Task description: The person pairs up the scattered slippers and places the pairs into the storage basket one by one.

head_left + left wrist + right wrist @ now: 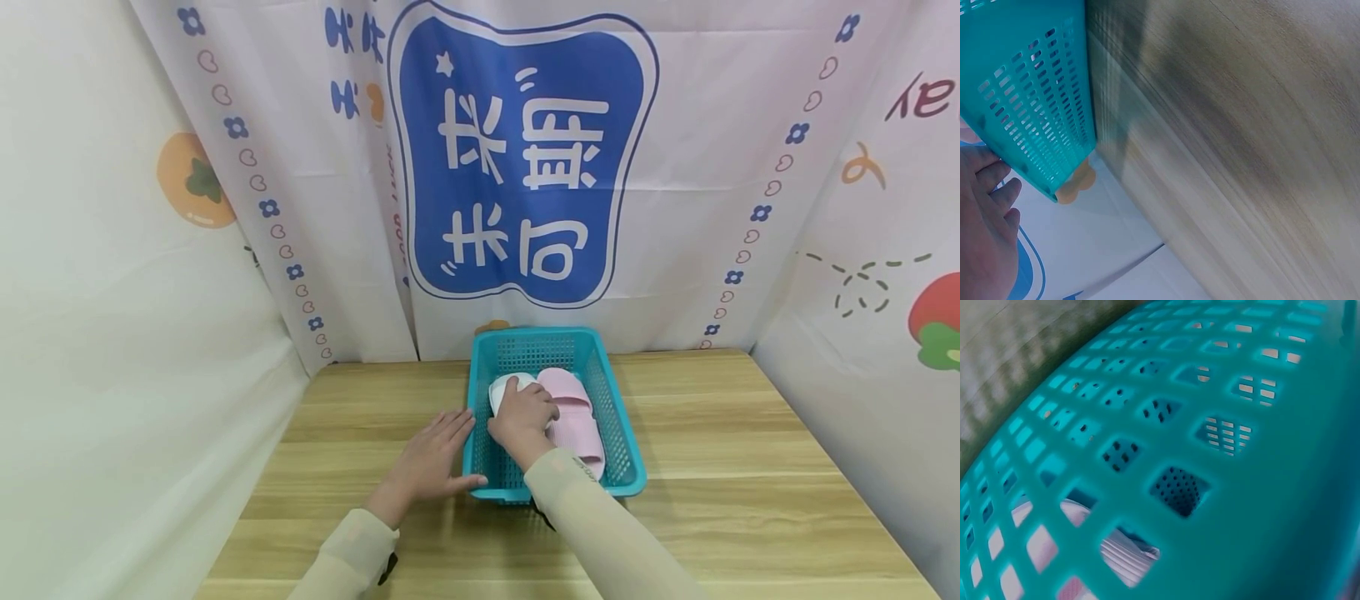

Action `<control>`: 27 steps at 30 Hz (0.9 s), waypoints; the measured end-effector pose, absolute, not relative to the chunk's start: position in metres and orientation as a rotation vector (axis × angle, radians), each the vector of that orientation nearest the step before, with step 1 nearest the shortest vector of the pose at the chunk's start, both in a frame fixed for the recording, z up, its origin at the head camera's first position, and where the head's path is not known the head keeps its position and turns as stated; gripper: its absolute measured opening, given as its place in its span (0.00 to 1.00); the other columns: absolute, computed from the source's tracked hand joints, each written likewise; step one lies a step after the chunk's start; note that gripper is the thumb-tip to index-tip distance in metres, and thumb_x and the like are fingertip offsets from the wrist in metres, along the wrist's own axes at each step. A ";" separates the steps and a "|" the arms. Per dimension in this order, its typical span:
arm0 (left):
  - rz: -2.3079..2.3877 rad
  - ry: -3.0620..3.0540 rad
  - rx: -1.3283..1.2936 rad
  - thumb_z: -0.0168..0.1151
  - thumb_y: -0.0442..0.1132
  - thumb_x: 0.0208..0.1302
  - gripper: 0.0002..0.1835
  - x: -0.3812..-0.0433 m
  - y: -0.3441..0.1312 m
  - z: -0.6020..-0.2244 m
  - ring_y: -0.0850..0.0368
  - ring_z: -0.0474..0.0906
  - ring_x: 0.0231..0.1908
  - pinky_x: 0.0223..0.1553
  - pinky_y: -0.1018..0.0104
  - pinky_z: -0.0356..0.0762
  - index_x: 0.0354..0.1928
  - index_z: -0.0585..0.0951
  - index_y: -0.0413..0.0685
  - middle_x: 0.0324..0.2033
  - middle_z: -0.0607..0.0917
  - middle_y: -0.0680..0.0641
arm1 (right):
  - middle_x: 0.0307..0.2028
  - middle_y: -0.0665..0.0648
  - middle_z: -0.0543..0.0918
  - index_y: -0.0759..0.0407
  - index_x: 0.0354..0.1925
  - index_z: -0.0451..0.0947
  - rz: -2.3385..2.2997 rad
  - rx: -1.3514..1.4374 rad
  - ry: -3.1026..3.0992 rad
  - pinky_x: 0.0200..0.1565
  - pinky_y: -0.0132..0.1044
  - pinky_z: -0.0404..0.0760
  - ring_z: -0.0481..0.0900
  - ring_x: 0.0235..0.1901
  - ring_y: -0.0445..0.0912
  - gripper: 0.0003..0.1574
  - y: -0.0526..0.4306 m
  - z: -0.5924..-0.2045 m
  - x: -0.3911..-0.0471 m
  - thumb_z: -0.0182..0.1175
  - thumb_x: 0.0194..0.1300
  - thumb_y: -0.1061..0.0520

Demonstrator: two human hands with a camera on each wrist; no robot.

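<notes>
A turquoise plastic basket (632,450) stands on the table, with pink slipper footwear (577,435) along its right side. Left of the pink piece lies a white slipper-like item (501,388), mostly covered by my right hand (522,414). That hand reaches in over the near rim and grips the white item, its fingers bent over the top. My left hand (435,458) rests against the basket's left rim, fingers extended and thumb at the near corner. In the left wrist view, the left fingers (1004,194) touch the rim. The right wrist view shows mainly the perforated basket wall (1235,506).
The wood-grain table (720,433) extends on both sides of the basket. A white printed cloth (697,167) with a blue sign hangs right behind the basket. More light cloth hangs at the left (112,333) and right (862,333).
</notes>
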State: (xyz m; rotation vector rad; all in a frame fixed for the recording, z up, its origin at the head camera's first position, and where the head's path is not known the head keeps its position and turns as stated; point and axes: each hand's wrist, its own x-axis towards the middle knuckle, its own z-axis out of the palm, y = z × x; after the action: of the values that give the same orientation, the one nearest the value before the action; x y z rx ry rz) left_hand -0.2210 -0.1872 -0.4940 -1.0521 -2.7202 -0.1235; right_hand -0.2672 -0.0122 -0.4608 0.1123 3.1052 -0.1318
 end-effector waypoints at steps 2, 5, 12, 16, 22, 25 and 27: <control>-0.125 -2.716 -1.054 0.43 0.76 0.61 0.52 -0.221 -0.187 -0.494 0.41 0.59 0.69 0.69 0.49 0.53 0.70 0.64 0.36 0.70 0.64 0.38 | 0.59 0.75 0.69 0.56 0.74 0.54 -0.127 0.117 3.102 0.44 0.61 0.78 0.73 0.51 0.66 0.57 -0.013 -0.461 -0.267 0.60 0.58 0.30; -0.123 -2.719 -1.055 0.42 0.76 0.61 0.52 -0.221 -0.187 -0.494 0.41 0.59 0.69 0.69 0.49 0.53 0.70 0.64 0.36 0.70 0.63 0.38 | 0.59 0.75 0.68 0.55 0.75 0.54 -0.136 0.128 3.097 0.43 0.61 0.78 0.73 0.51 0.66 0.57 -0.014 -0.462 -0.266 0.60 0.58 0.30; -0.113 -2.739 -1.037 0.42 0.76 0.62 0.52 -0.220 -0.187 -0.494 0.43 0.57 0.70 0.70 0.50 0.51 0.71 0.64 0.37 0.70 0.63 0.39 | 0.58 0.77 0.68 0.56 0.74 0.54 -0.176 0.144 3.079 0.43 0.62 0.78 0.72 0.51 0.68 0.58 -0.016 -0.464 -0.265 0.61 0.58 0.30; -0.100 -2.740 -1.029 0.41 0.76 0.61 0.52 -0.220 -0.187 -0.495 0.43 0.57 0.70 0.70 0.51 0.51 0.71 0.64 0.38 0.70 0.63 0.39 | 0.58 0.77 0.68 0.57 0.75 0.53 -0.159 0.139 3.087 0.43 0.61 0.78 0.73 0.51 0.68 0.58 -0.016 -0.462 -0.263 0.60 0.58 0.29; -0.085 -2.751 -1.028 0.41 0.76 0.61 0.52 -0.220 -0.188 -0.496 0.45 0.55 0.71 0.71 0.52 0.49 0.72 0.62 0.39 0.71 0.61 0.40 | 0.59 0.76 0.67 0.60 0.74 0.53 -0.181 0.102 3.103 0.46 0.63 0.77 0.72 0.52 0.69 0.59 -0.018 -0.457 -0.259 0.60 0.59 0.29; -0.092 -2.750 -1.032 0.41 0.76 0.62 0.52 -0.220 -0.188 -0.495 0.45 0.55 0.71 0.71 0.52 0.49 0.72 0.62 0.39 0.71 0.61 0.40 | 0.60 0.76 0.67 0.60 0.74 0.54 -0.198 0.085 3.107 0.47 0.64 0.77 0.72 0.54 0.69 0.58 -0.019 -0.454 -0.259 0.60 0.59 0.30; -0.102 -2.744 -1.037 0.42 0.75 0.62 0.52 -0.221 -0.188 -0.495 0.44 0.56 0.70 0.71 0.52 0.49 0.72 0.62 0.38 0.71 0.62 0.39 | 0.60 0.76 0.67 0.60 0.74 0.54 -0.210 0.081 3.106 0.48 0.64 0.76 0.71 0.54 0.69 0.57 -0.019 -0.453 -0.260 0.60 0.60 0.30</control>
State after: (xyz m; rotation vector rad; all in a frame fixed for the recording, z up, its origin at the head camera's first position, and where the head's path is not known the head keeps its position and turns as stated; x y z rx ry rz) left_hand -0.2206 -0.1876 -0.4954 -1.0367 -2.7437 -0.1015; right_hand -0.2600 -0.0191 -0.4526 0.0814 3.1060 -0.2100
